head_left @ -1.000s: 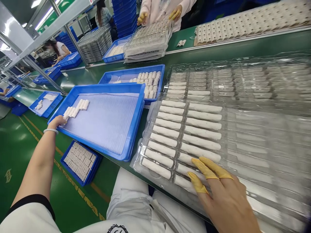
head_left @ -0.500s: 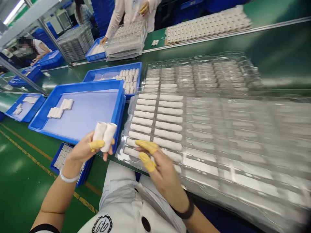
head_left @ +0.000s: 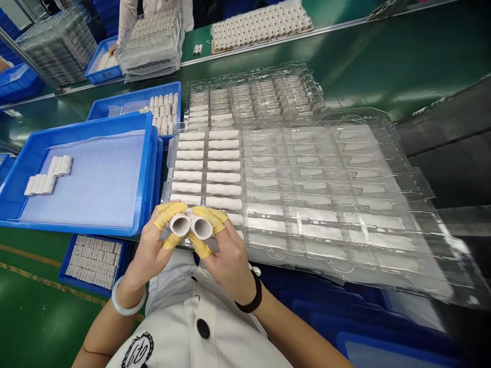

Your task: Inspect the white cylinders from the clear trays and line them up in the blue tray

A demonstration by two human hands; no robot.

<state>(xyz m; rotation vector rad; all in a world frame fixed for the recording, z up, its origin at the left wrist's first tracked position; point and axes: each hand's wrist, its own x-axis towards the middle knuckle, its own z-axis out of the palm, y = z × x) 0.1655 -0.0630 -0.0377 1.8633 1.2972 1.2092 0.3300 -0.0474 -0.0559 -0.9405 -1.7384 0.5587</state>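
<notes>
Two white hollow tubes, the left tube (head_left: 180,225) and the right tube (head_left: 202,228), are held side by side with their open ends facing me. My left hand (head_left: 153,255) pinches the left one between yellow-covered fingertips. On the other tube, my right hand (head_left: 226,255) has closed its yellow-covered fingers and thumb. Just behind both hands lies a clear plastic tray (head_left: 264,255), its two left columns filled with white tubes (head_left: 223,177). The far ends of the held pair are hidden.
To the left stands a large blue bin (head_left: 146,168) with several white tubes (head_left: 40,184) on a pale liner. Behind it is another blue bin (head_left: 126,99) of tubes. A lower blue crate (head_left: 63,268) holds more. Across the bench, a person's sleeve (head_left: 126,20) shows beside stacked trays (head_left: 149,46).
My right hand has left the tray and come to the tubes in my left hand. The tubes have turned to show their open ends. The view has shifted right.
</notes>
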